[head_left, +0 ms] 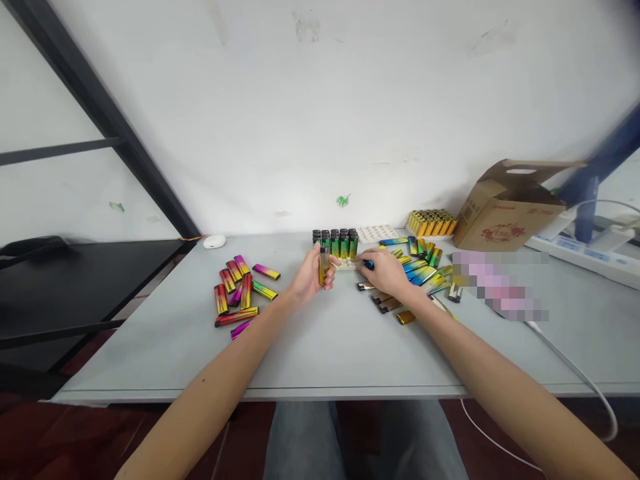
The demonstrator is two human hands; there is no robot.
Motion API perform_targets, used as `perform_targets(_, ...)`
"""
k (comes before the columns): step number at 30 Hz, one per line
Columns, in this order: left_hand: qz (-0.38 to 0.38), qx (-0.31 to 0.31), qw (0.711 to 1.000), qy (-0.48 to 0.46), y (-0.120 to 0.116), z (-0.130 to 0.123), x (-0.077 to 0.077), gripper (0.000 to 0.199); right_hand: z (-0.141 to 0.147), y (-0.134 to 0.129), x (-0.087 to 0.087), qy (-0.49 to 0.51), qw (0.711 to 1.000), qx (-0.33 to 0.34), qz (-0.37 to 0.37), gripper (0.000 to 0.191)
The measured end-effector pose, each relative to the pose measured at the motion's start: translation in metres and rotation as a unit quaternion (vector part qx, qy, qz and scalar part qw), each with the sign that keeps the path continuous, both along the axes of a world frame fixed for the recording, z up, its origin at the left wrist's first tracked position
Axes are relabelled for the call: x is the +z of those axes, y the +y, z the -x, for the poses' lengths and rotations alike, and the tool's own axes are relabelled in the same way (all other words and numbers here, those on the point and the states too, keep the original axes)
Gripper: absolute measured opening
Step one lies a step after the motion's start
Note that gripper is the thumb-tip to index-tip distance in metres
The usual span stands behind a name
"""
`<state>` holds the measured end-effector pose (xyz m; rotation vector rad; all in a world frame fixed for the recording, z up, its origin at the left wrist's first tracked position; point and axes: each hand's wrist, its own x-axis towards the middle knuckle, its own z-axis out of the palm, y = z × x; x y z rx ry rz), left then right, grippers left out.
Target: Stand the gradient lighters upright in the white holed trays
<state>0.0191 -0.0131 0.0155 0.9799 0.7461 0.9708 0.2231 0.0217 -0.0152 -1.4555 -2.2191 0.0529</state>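
Note:
My left hand holds a yellowish lighter upright, its dark top upward, in front of a white holder. Several green lighters with black tops stand in rows in that holder. At the holder's right end, my right hand has its fingers closed around a blue lighter, mostly hidden by them. Blue and yellow lighters lie in a loose pile just right of that hand. Brown lighters lie below it.
Red, yellow and purple lighters are scattered at the left of the grey table. Behind are a bare white tray, a tray of yellow lighters and an open carton. A power strip and cable are at right.

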Motion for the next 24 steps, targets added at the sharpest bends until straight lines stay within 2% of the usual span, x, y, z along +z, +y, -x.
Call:
perform_targets(6, 0.06, -0.017, 0.998, 0.0, 0.0023, 0.0002, 0.0012, 0.042, 0.0049, -0.0008, -0.0039, 0.0, 1.0, -0.012, -0.003, 0.027)
perform_targets(13, 0.05, -0.019, 0.998, 0.034, -0.0024, -0.0058, 0.0005, 0.035, 0.002, 0.0012, -0.0063, -0.004, 1.0, 0.009, -0.007, 0.028)
perform_targets(21, 0.031, 0.058, 0.997, 0.026, 0.0019, -0.0062, -0.0035, 0.021, 0.0022, 0.0001, -0.0075, -0.013, 1.0, 0.016, -0.008, 0.028)
perform_targets(24, 0.029, 0.058, 0.998, 0.024, 0.0021, -0.0055, -0.0051, 0.019, 0.0022, -0.0005, -0.0083, -0.015, 1.0, 0.019, -0.01, 0.028)
